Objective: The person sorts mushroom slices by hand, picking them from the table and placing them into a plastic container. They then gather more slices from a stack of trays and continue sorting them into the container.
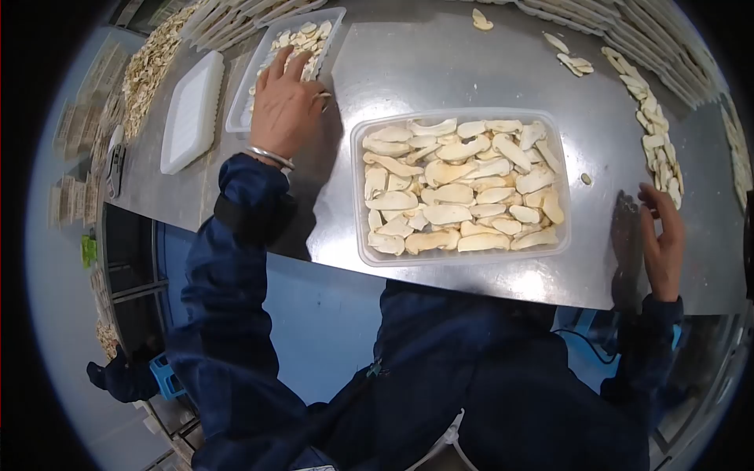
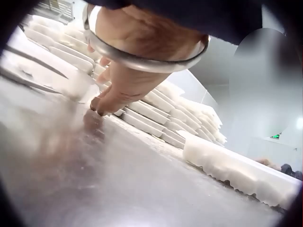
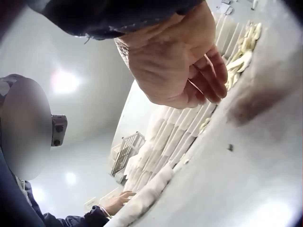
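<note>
A clear plastic tray (image 1: pixel 459 261) lies in front of the body, covered with rows of pale mushroom slices (image 1: pixel 448 213). My left hand (image 1: pixel 284 118), with a metal bangle at the wrist, reaches over the near right corner of a second clear tray (image 1: pixel 238 118). Its fingers extend over smaller mushroom slices (image 1: pixel 312 38) there. In the left wrist view, the fingertips (image 2: pixel 98 109) point down close to the metal tabletop. My right hand (image 1: pixel 664 243) hovers by the table's front edge at the right, fingers loosely bent and holding nothing. A line of overlapping slices (image 1: pixel 653 129) lies just beyond it.
An upturned white tray (image 1: pixel 192 114) sits left of the second tray. Behind it is a large heap of slices (image 1: pixel 153 67). Stacked filled trays (image 1: pixel 660 47) line the far right, with loose slices (image 1: pixel 576 64) near them. A small dark-edged device (image 1: pixel 115 169) lies at the left edge.
</note>
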Tool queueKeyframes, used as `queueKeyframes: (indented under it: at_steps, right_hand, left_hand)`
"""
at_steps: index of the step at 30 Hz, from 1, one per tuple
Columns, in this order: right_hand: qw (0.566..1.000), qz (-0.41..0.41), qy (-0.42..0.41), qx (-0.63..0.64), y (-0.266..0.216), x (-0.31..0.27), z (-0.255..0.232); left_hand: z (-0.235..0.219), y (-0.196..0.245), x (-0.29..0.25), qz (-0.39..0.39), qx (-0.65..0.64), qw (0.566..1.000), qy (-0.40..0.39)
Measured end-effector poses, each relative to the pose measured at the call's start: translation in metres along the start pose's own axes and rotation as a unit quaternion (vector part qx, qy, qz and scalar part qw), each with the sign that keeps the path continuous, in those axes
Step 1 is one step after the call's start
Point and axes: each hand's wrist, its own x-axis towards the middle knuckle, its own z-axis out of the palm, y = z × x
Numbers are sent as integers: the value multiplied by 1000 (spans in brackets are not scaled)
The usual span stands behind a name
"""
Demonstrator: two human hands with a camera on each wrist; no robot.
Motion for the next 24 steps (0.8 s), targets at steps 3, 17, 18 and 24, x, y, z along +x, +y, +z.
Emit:
queueKeyframes:
  at_steps: [3,17,18,24]
  right_hand:
    - [999,16,26,-8,14,-18,6]
    - [999,14,2,-33,16,-50,-5]
    - [999,26,6,-30,15,-54,-4]
    - [994,-2,41,-97,17,-67,0]
  left_hand:
    - [4,-5,-1,7,6,1000,-2]
    - [-97,74,-29,-83,-391,895,-197]
    - [-97,76,-30,-94,-385,897,-196]
    - [-79,71,-32,-157,-383,886,-209]
